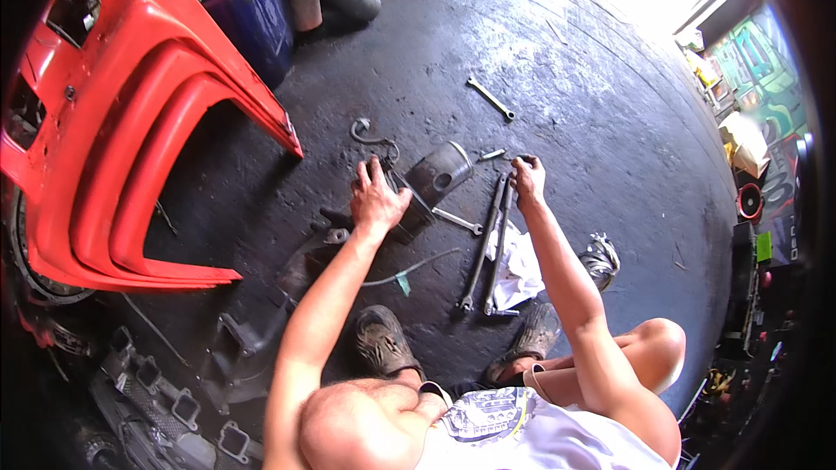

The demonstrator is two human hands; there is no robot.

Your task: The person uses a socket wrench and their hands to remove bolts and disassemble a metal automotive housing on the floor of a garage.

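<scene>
A grey metal piston [440, 176] with a round hole in its side lies on the dark floor. Against its lower left end is a dark flat metal part [409, 209]. My left hand [380, 198] is beside that part, fingers stretched and spread, the thumb toward it. Farther right, the fingertips of my right hand [529, 181] are pinched together near the upper ends of two long metal bars [489, 248]; anything between them is too small to make out. A small metal pin [492, 155] lies between piston and right hand. One wrench [458, 221] lies below the piston.
Another wrench [491, 99] lies farther off, and a curved hose [373, 135] past my left hand. White cloth [517, 270] is under the bars, near crumpled silvery material [600, 261]. A red plastic chair [113, 148] stands left; metal engine parts [161, 400] lie lower left.
</scene>
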